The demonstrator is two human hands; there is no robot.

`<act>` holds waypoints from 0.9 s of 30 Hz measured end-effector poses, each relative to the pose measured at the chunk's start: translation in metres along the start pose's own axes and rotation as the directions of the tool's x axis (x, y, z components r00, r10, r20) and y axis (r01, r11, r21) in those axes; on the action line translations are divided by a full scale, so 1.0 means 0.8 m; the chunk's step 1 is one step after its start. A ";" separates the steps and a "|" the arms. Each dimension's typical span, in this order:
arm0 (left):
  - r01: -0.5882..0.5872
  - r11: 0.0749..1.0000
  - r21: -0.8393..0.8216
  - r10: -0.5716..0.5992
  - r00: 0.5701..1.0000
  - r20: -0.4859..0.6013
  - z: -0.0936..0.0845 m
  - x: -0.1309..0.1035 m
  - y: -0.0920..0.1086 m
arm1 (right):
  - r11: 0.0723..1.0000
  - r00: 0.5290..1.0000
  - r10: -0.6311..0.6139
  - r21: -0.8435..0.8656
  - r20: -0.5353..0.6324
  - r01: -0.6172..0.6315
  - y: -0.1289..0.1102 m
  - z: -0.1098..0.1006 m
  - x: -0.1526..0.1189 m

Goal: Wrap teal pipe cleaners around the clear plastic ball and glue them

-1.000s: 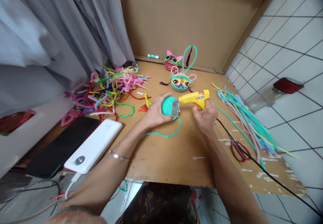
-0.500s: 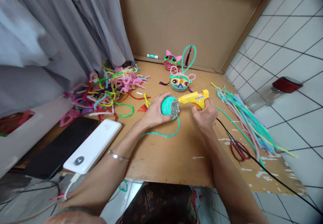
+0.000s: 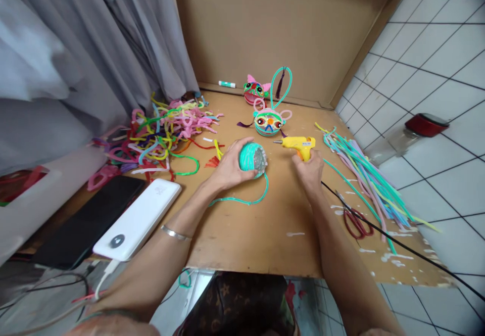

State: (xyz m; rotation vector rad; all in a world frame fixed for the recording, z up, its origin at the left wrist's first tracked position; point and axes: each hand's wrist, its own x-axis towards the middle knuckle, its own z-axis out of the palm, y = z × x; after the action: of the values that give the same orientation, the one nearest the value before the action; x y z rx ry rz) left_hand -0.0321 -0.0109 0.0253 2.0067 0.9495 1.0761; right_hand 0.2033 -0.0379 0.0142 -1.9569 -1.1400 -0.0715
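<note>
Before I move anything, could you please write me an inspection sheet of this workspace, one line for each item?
Surface: brown tabletop, whitish marks toward the right.
Things in use: turquoise-wrapped ball, one side not covered, turquoise strand trailing; yellow glue gun, nozzle apart from the ball.
Clutter: tangled coloured strands left; bundle of straight strands and red-handled scissors right.
Left hand: grips the ball.
Right hand: grips the glue gun.
Cables: black cable crosses the scissors; white plug at the white power bank.
Surroundings: grey curtain left, cardboard panel behind, tiled wall right.
</note>
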 end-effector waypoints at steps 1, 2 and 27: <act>0.009 1.000 -0.008 -0.009 1.000 -0.010 0.000 0.001 -0.001 | 0.999 1.000 0.005 -0.044 -0.002 -0.005 0.006 0.002 0.002; 0.024 0.999 -0.022 -0.025 0.999 -0.024 0.001 0.002 -0.002 | 0.996 1.000 0.017 -0.084 0.001 -0.016 0.011 0.004 0.003; 0.177 0.968 -0.177 -0.225 0.924 -0.310 -0.003 0.014 -0.023 | 0.812 0.853 -0.492 -0.262 0.178 0.522 0.008 0.010 -0.019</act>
State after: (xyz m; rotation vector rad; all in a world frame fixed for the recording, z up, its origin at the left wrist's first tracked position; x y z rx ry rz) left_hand -0.0355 0.0085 0.0158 1.5989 1.1825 1.3462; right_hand 0.1965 -0.0442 -0.0010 -1.8691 -1.7910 -0.4612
